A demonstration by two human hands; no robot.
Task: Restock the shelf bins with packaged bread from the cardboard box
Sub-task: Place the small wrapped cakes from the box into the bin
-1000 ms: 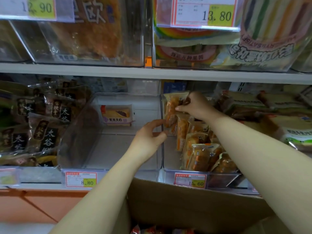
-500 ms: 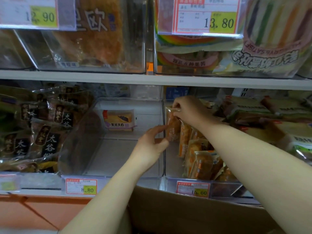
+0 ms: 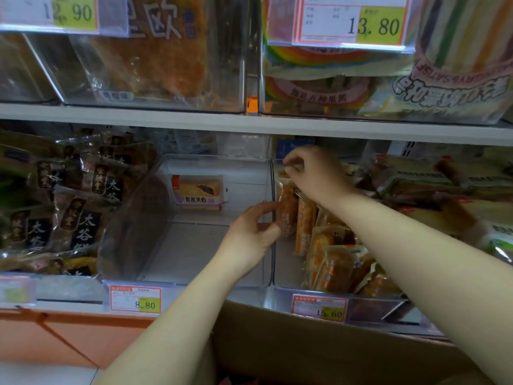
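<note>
— Nearest first?
— The cardboard box (image 3: 305,345), under the shelf. Above it, the left hand (image 3: 249,234) curls at the clear wall by the bread packet (image 3: 286,215); gripping or only steadying, I cannot tell.
— What changed?
— A second ago the packet hung higher. Now it stands upright at the left end of the right bin (image 3: 287,269), the right hand (image 3: 313,176) pinching its top seal. Nearly placed, I judge.

The bins (image 3: 216,168) are clear glossy plastic, the bread packs (image 3: 305,218) shiny crinkled film, the box (image 3: 291,343) matt brown cardboard, the shelf (image 3: 166,120) smooth and pale.
</note>
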